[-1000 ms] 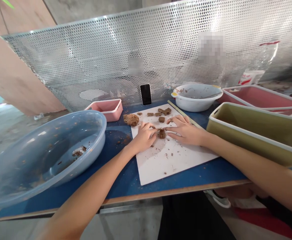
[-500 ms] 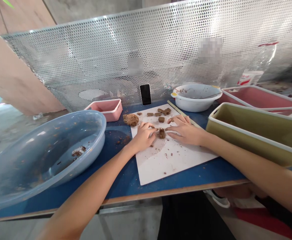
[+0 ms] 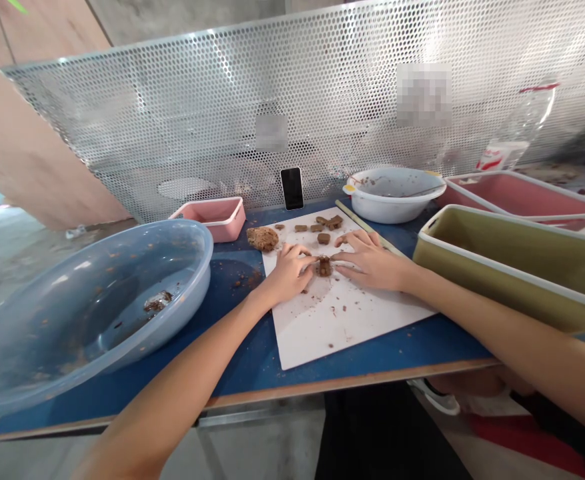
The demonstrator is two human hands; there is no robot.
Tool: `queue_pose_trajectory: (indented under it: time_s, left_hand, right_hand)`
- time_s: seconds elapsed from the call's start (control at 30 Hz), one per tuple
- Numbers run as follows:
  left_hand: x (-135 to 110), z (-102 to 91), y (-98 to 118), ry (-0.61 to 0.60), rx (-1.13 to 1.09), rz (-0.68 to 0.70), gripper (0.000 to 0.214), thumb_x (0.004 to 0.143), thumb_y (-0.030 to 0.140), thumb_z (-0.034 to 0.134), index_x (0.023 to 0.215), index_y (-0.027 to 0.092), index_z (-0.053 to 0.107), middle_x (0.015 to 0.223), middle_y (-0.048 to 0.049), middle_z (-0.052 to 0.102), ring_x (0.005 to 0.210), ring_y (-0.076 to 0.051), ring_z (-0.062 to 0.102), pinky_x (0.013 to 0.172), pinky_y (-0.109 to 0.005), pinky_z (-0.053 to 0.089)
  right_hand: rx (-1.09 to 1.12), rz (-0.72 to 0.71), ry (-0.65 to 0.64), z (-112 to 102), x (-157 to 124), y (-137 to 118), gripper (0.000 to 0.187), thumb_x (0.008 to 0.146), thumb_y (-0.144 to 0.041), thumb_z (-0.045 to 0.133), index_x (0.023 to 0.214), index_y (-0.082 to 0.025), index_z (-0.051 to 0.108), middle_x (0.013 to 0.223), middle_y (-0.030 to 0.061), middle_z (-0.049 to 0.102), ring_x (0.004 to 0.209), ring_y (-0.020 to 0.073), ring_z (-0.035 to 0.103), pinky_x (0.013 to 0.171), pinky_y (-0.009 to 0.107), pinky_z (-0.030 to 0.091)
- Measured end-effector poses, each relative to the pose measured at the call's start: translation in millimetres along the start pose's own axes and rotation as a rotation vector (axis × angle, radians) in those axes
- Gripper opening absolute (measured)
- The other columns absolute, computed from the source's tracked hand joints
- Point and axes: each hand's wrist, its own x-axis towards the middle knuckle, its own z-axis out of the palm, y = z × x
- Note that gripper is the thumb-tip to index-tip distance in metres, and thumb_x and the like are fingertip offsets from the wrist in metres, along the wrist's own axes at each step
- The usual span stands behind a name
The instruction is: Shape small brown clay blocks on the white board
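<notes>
A small brown clay block (image 3: 325, 266) stands on the white board (image 3: 342, 320). My left hand (image 3: 289, 272) is curled at its left side, fingertips pressed to it. My right hand (image 3: 369, 260) lies on the board at its right, fingers stretched toward the block and touching it. Behind the hands, several small brown clay pieces (image 3: 323, 227) lie on the board. A rough lump of brown clay (image 3: 263, 238) sits at the board's far left corner.
A big blue plastic basin (image 3: 87, 307) fills the left of the blue table (image 3: 242, 373). At the back are a pink tray (image 3: 212, 217), a black phone (image 3: 292, 188) and a white bowl (image 3: 395, 193). An olive bin (image 3: 512, 263) and a red bin (image 3: 517, 193) stand on the right. A perforated metal screen (image 3: 282, 100) closes the back.
Hardly anything: my fingers shift slightly around the small clay block, which stays in the same spot.
</notes>
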Motion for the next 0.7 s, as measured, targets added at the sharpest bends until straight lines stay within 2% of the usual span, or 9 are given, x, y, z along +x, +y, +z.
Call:
queue_pose_trajectory:
  time_s: [0.27,0.47,0.7]
  left_hand:
    - [-1.2,-5.3,3.4,0.007,-0.011,-0.031,0.031,0.111,0.019,0.06,0.131,0.021,0.084,0.128,-0.0128,0.072,0.127,-0.035,0.054,0.117,-0.057,0.049]
    - [-3.5,-4.5,1.5,0.034,-0.025,-0.02,0.029,0.109,0.018,0.062,0.129,0.022,0.084,0.127,-0.0121,0.073,0.125,-0.034,0.055,0.117,-0.057,0.05]
    - [-3.6,-5.1,2.5,0.042,-0.032,-0.032,0.03,0.108,0.017,0.062,0.128,0.022,0.084,0.127,-0.0125,0.074,0.124,-0.034,0.056,0.116,-0.057,0.051]
  right_hand:
    - [0.032,0.006,0.029,-2.8,-2.1,0.5,0.043,0.119,-0.051,0.048,0.128,-0.029,0.084,0.146,0.0164,0.064,0.138,0.0413,0.056,0.113,0.065,0.048]
    - [0.147,-0.074,-0.035,-0.9,-2.7,-3.6,0.043,0.118,-0.047,0.052,0.149,-0.035,0.079,0.147,0.0166,0.06,0.142,0.0422,0.053,0.119,0.07,0.044]
    - [0.136,-0.095,-0.057,-2.1,-4.2,-6.3,0.047,0.117,-0.044,0.053,0.159,-0.038,0.073,0.149,0.0168,0.061,0.144,0.0418,0.053,0.119,0.069,0.046]
